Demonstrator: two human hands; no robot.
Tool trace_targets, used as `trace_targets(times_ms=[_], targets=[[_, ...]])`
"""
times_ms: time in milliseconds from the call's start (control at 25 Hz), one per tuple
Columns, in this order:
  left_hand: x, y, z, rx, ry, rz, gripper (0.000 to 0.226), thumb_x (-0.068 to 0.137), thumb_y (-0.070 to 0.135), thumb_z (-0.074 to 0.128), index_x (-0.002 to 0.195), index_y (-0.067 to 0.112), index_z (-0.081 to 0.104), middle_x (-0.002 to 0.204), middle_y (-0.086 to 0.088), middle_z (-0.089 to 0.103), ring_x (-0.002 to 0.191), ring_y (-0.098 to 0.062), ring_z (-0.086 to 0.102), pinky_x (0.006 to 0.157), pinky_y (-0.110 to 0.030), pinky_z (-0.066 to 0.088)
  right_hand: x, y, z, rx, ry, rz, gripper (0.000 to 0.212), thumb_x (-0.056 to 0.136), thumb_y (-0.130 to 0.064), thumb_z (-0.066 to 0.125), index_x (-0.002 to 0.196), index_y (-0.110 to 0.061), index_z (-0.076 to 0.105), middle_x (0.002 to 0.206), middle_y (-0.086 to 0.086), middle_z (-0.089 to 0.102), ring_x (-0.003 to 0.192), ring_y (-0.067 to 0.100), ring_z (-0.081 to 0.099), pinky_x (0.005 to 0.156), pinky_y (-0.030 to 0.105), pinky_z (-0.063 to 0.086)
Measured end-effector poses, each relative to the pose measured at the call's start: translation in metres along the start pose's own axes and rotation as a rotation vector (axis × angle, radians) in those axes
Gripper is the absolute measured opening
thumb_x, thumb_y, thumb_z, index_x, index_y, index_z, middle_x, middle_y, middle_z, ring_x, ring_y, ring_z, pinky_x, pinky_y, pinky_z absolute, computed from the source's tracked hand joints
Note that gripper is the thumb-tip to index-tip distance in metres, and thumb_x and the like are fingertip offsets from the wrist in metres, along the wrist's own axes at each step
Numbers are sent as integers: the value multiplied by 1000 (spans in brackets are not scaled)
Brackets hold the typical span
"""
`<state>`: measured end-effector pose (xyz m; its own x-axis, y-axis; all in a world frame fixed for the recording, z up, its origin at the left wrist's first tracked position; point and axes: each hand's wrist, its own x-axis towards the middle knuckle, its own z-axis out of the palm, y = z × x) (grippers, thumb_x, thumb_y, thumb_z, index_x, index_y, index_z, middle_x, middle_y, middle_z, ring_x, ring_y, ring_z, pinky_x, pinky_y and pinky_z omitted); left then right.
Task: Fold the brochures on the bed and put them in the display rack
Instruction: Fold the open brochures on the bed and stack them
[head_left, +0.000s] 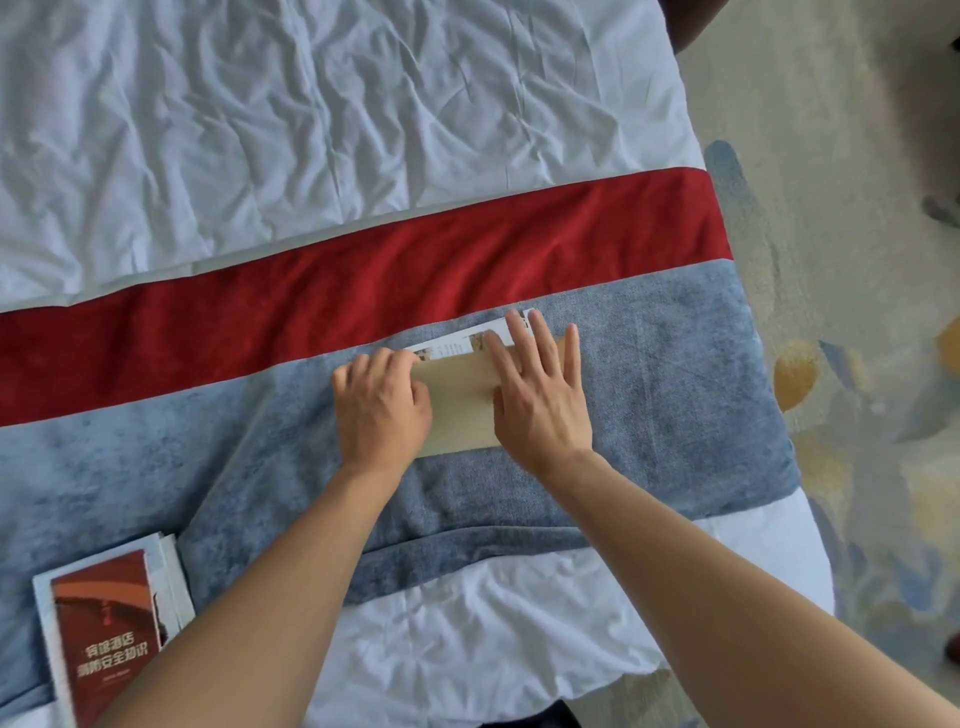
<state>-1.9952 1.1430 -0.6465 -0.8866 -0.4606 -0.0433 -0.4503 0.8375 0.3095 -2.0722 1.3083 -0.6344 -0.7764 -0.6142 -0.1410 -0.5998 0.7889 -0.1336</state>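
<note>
Both hands (382, 405) (540, 395) flat on tan brochure (460, 400) between them, atop blue runner (675, 374).

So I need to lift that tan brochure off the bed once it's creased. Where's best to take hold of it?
Pinch the tan brochure at its near long edge, coming from the person's side. It lies flat on the soft grey blanket, and that edge is bare between the left hand and right hand, so a thumb could probably slip under.
</note>
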Motion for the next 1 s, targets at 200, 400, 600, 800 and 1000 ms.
trace_targets(times_ms=[200,400,600,800,1000], targets=[[23,-13,13,39,-172,-5,33,83,10,58,116,13,60,115,-6,59,107,-30,53,92,-43,36,24,-12,16,-56,-180,35,73,93,-19,53,158,-18,19,166,10,12,153,32,4,120,58,7],[36,-6,24,37,-215,27,51,80,13,61,130,15,54,112,-8,59,105,-31,53,96,-43,35,27,-11,31,26,-303,60,68,92,-17,51,154,-19,22,166,7,7,152,28,6,116,50,22],[37,5,16,-75,-197,-6,26,79,3,58,102,14,59,95,-7,56,88,-33,55,76,-40,34,27,-11,23,65,-258,60,60,90,-16,51,148,-18,34,160,8,23,147,29,21,112,46,27],[24,24,-6,-164,-162,-76,15,85,3,51,94,16,51,90,-4,60,83,-30,57,63,-34,30,14,-16,-2,166,-219,124,70,93,-19,45,156,-26,17,115,5,55,100,29,54,84,42,43],[-1,34,-34,-240,-261,3,6,91,26,59,93,25,54,75,8,62,72,-21,61,55,-32,38,-9,-30,-25,249,-186,144,66,92,-13,43,151,-34,23,109,4,52,86,30,58,65,37,38]])
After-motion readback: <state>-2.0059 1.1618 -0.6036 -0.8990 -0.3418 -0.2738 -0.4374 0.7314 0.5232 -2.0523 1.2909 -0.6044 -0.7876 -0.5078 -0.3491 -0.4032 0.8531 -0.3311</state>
